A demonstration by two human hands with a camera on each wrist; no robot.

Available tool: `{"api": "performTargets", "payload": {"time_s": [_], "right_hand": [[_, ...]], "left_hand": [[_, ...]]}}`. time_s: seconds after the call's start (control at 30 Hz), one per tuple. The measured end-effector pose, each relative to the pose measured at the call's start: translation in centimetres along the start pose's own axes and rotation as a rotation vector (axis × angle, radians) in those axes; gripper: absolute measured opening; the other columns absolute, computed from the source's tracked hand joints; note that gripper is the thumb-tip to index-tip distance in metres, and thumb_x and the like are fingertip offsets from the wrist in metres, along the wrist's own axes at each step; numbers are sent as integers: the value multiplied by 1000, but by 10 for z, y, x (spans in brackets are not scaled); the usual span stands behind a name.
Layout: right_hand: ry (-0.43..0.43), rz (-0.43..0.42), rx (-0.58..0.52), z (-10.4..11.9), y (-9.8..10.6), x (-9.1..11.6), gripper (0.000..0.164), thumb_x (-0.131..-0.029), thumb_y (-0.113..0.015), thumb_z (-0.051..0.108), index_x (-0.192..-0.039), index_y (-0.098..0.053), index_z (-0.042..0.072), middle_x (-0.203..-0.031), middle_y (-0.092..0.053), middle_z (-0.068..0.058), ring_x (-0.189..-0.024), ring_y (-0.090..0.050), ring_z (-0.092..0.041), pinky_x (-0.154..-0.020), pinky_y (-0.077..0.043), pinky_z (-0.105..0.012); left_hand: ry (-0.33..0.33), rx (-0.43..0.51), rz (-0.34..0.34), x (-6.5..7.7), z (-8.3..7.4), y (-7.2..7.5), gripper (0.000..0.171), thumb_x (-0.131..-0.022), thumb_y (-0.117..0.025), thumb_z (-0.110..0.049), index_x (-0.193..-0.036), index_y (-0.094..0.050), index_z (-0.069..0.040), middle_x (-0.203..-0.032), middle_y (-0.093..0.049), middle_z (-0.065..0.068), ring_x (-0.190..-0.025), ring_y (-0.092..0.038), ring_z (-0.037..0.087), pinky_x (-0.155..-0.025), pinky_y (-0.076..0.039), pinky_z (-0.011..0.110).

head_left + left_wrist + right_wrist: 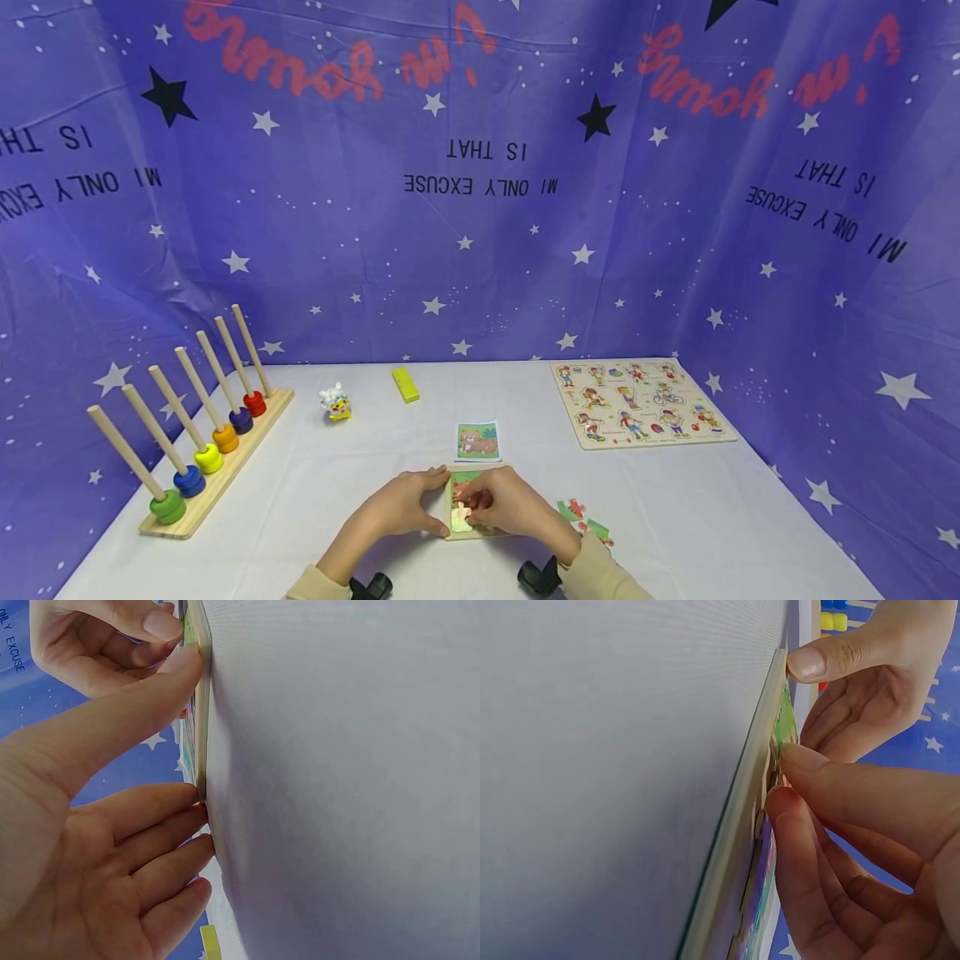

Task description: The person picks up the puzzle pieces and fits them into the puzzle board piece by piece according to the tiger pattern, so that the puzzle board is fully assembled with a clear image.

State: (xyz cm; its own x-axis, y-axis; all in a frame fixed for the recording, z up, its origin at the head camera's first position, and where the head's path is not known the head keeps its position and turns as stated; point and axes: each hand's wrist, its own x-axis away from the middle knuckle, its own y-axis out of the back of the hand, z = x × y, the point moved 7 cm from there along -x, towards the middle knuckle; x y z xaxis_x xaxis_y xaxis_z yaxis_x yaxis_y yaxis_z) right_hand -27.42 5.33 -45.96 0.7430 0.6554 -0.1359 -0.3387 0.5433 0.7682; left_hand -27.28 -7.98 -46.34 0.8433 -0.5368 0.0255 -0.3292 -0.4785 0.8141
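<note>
The step in hand is, as I judge it, the fitting of one puzzle piece (461,517) into a small wooden tray (472,536), which lies flat on the white tabletop (337,475) directly before the person. This piece is at the lower left part of the tray, inside the rim, and it carries a knob on its upper side. The right hand (517,508) has its grip closed to a pinch: in the right wrist view, the thumb and the forefinger meet at the edge of the piece, with only a thin part between them. The grip of the left hand (411,502) is spread, with the thumb touching the near left corner of the tray and the forefinger touching the far left corner (so it seems to keep the frame from sliding). Behind the tray lies a picture card (477,442), and to the right, near the right wrist, some loose pieces (597,528) are lying in a small heap. Whether the pinched piece is already seated, I cannot tell, because the fingers cover a good part of the tray. The next move calls, in my opinion, for a small turn to align the knob with its neighbour, and then a light press downward; if it is pressed before it matches, the pieces beside it could lift.
</note>
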Motion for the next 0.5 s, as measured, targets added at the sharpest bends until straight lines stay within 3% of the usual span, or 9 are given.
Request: {"api": "performTargets", "payload": {"time_s": [0.5], "right_hand": [[30, 2, 23, -6, 4, -1, 28, -76, -73, -9, -98, -75, 10, -73, -61, 8, -53, -43, 1, -49, -40, -13]], "left_hand": [[0, 17, 8, 0, 1, 0, 83, -67, -86, -32, -133, -53, 5, -141, -48, 21, -129, -45, 41, -106, -34, 57]]}}
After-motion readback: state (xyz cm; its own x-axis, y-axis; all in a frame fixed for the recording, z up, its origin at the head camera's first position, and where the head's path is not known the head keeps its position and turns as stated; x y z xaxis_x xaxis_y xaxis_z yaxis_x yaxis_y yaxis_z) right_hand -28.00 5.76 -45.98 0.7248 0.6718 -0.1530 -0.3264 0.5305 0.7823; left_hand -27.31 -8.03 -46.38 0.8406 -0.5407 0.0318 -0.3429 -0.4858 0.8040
